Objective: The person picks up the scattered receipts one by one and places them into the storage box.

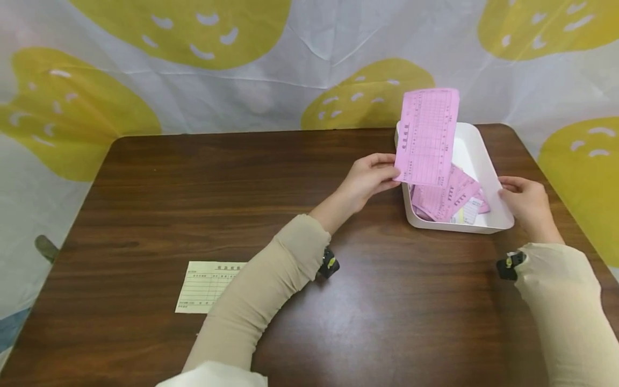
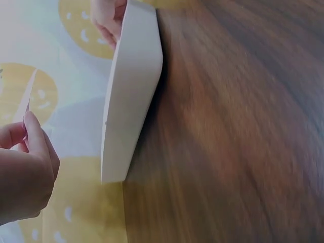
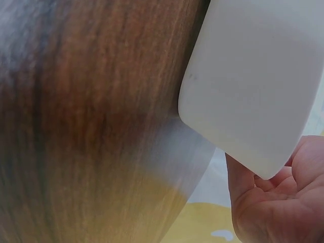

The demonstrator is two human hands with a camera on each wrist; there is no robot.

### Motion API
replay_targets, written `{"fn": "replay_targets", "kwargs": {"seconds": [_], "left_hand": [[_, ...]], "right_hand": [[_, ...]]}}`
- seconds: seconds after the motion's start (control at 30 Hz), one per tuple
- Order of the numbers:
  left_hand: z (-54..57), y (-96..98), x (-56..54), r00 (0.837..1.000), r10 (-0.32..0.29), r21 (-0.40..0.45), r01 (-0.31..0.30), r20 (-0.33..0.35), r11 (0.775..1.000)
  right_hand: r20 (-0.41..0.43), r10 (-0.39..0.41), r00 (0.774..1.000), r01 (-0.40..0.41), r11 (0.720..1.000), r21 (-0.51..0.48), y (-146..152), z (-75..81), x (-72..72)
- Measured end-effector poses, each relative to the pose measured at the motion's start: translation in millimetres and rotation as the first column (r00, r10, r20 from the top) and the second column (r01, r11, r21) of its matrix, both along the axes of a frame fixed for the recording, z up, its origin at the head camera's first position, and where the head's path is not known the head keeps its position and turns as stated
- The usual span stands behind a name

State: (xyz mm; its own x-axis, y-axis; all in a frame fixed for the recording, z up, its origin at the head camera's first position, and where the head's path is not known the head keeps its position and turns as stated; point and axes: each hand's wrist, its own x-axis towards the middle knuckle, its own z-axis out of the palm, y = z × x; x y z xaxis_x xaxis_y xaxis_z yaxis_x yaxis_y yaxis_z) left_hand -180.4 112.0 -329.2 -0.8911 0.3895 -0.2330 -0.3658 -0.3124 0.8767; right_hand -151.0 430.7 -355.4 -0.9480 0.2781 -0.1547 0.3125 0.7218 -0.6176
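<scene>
My left hand pinches a pink printed form by its lower left corner, holding it up over a white plastic tray. In the left wrist view the form shows edge-on as a thin sliver above the left hand. Several more pink forms lie fanned in the tray, with a white slip among them. At the tray's right side, my right hand grips the wall near the front corner. The right wrist view has the fingers of the right hand behind the tray wall.
A pale yellow printed form lies flat on the brown wooden table at left, partly hidden under my left sleeve. Behind the table hangs a white cloth with yellow shapes. The tray stands at the table's back right.
</scene>
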Motion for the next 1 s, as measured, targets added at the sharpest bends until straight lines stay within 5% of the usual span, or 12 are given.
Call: {"fn": "replay_targets", "kwargs": {"seconds": [0.3,0.63,1.0], "left_hand": [[-6.9,25.5,10.7,0.998,0.055,-0.068,-0.053,0.025,0.996],[-24.3,51.2,21.5,0.994,0.1,-0.16,-0.105,-0.037,0.982],[-30.4,62.4,28.8,0.981,0.09,-0.357,-0.146,-0.169,0.922]], "right_hand": [[0.005,-0.008,1.0,0.008,1.0,-0.008,-1,-0.7,-1.2],[0.014,-0.005,1.0,0.005,1.0,0.004,2,0.9,-0.7],[-0.002,-0.003,1.0,0.003,1.0,-0.005,3,0.6,-1.0]]}}
